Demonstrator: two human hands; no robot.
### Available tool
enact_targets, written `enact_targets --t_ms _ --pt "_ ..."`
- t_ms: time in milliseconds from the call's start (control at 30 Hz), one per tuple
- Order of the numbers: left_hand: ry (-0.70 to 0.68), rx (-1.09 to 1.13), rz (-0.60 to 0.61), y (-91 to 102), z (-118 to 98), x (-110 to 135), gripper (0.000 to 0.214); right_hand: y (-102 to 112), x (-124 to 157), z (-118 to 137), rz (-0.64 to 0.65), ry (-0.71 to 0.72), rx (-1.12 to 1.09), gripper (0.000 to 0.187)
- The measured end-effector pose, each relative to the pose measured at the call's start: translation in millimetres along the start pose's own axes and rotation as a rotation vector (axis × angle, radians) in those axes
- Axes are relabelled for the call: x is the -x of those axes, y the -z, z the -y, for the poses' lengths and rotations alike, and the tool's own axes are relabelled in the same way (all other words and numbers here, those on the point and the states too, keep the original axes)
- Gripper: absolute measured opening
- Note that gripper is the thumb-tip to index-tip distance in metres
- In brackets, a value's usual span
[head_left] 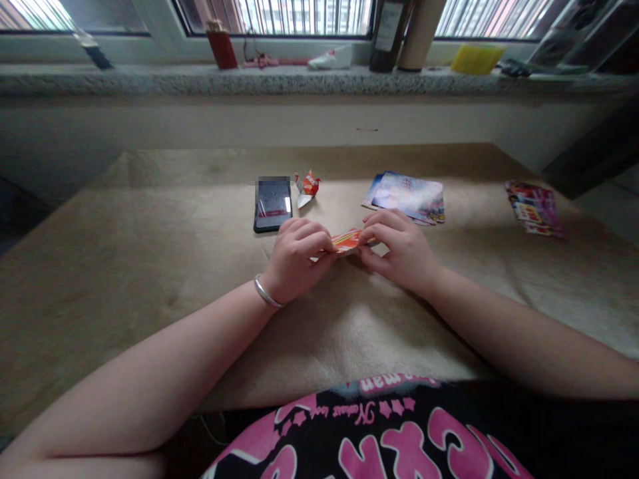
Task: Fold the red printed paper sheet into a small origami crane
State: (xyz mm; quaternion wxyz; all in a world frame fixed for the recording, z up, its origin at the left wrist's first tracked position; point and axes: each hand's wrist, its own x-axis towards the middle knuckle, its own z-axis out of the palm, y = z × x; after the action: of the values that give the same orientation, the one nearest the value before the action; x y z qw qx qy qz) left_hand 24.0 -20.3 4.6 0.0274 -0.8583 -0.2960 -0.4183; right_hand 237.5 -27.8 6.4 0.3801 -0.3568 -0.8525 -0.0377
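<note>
While left hand [302, 258] and right hand [398, 249] pinch in, printed paper [347, 241] takes centre stage

And it's right in front of the wearer, low over the brown tabletop [200, 253]: a narrow, folded-looking paper in orange, red and white, held between two sets of fingers. The left hand is closed on one end, index finger along the top; the right hand grips the other, thumb and forefinger pinching. Only the middle stretch shows. Edges under the fingers? Can't make them out, nor whether the paper touches the tabletop.

Technique now, and in my judgement an even grip is everything! Matching pressure from both sides should stop that slim piece twisting or buckling in the gap. Layers want lining up before anyone presses hard, and any crease is best run by thumb or nail from the middle outward, with the tabletop as a firm backing. Pull too hard at opposite ends and it could tear or slip out of line.

Around the action: just beyond the left hand lies a dark-screened phone [273, 211], with a folded paper figure [308, 189] beside it, red, orange and white. Behind the right hand, overlapping picture cards [407, 194]; well off to the right, a colourful stack [536, 209]. A silver bracelet [268, 292] circles the left wrist, apart from the paper, so it shouldn't snag.
</note>
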Motion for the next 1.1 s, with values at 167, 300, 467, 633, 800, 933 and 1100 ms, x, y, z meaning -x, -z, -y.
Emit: enact_targets --t_ms 167,300,467,633,800,933,1100 --pt "0.006 0.012 -0.008 -1.6 1 -1 0.023 0 0 1 0.005 -0.028 0.012 0.007" --pt "0.026 0.016 0.008 -1.7 2 -1 0.022 0 -1 2 0.007 -0.029 0.029 0.007" --pt "0.057 0.091 0.061 0.3 4 0 0.015 0 0 -2 -0.021 -0.011 0.041 0.006" --pt "0.08 0.15 0.019 3.3 14 0 0.003 1 2 -6 -0.094 -0.024 0.025 0.004" --pt "0.097 0.125 -0.086 5.2 19 1 0.003 4 4 -6 -0.1 0.027 -0.007 0.004" --pt "0.143 0.084 -0.186 5.4 16 1 0.006 3 3 -6 -0.111 0.056 -0.017 0.003" --pt "0.085 0.101 -0.202 7.2 13 0 0.009 4 3 -4 -0.106 0.053 -0.021 0.003"
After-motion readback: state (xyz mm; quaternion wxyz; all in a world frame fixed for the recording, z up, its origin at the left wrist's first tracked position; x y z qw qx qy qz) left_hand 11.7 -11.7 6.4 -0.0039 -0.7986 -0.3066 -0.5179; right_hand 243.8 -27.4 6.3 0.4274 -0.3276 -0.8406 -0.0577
